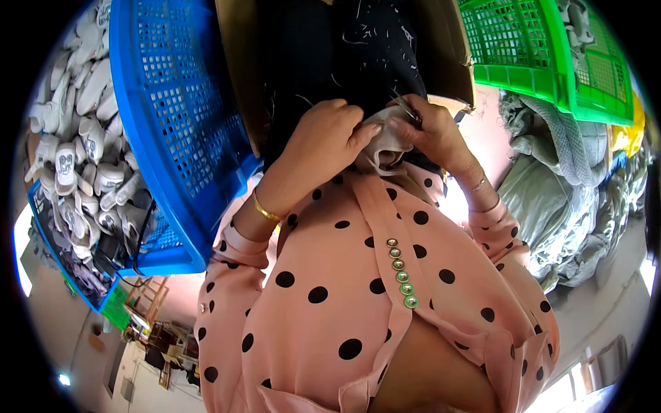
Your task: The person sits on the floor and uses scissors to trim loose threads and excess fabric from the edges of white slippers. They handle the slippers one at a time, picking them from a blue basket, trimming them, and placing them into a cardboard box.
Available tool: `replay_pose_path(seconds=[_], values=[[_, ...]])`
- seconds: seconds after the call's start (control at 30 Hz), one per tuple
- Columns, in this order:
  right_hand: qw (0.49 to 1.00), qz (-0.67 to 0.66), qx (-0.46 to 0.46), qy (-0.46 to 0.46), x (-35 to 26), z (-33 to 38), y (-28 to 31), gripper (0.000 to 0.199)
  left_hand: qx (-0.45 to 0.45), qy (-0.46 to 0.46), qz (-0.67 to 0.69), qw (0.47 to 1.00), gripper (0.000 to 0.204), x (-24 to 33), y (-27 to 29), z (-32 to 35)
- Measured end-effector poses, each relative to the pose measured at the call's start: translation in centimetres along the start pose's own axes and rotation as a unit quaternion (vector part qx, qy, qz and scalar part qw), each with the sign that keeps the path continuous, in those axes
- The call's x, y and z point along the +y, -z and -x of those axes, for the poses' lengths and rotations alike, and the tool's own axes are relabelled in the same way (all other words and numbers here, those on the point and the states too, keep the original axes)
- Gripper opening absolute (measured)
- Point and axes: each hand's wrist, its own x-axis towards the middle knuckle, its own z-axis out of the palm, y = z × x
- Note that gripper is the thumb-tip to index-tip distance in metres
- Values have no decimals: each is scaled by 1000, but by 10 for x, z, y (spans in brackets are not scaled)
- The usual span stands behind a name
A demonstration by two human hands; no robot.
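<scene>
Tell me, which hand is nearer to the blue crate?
Left. The left hand grips the white fabric piece just right of the blue crate. The right hand holds the same piece from its far side, farther from the crate.

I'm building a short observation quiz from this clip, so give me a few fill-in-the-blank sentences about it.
1. Both hands hold a small ____ fabric piece.
2. The crate beside the left hand is ____.
3. The crate past the right hand is ____.
4. The left wrist wears a ____ bangle.

Missing words: white; blue; green; gold
</scene>
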Motion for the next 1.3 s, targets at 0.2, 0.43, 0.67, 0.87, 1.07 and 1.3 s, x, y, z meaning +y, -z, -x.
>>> replay_pose_path(seconds=[0.2, 0.43, 0.67, 0.87, 1.07, 1.3], values=[[999, 44, -2, 6, -2, 9, 0, 38, 0, 158, 463, 872, 32, 5, -28, -13], [984, 152, 52, 76, 1, 13, 20, 37, 60, 144, 547, 822, 33, 3, -50, -11], [919, 358, -95, 138, -30, 1, 47, 38, 49, 133, 555, 819, 34, 0, -53, -10], [884, 410, -89, 204, -40, -7, 41, 38, 60, 145, 551, 820, 34, -1, -56, -10], [866, 451, -29, 214, -26, -13, 31, 39, 242, -41, 42, 968, 24, -27, -27, -2], [868, 444, 58, 214, -7, -43, 9, 43, 103, 13, -102, 989, 52, -4, -10, 56]])
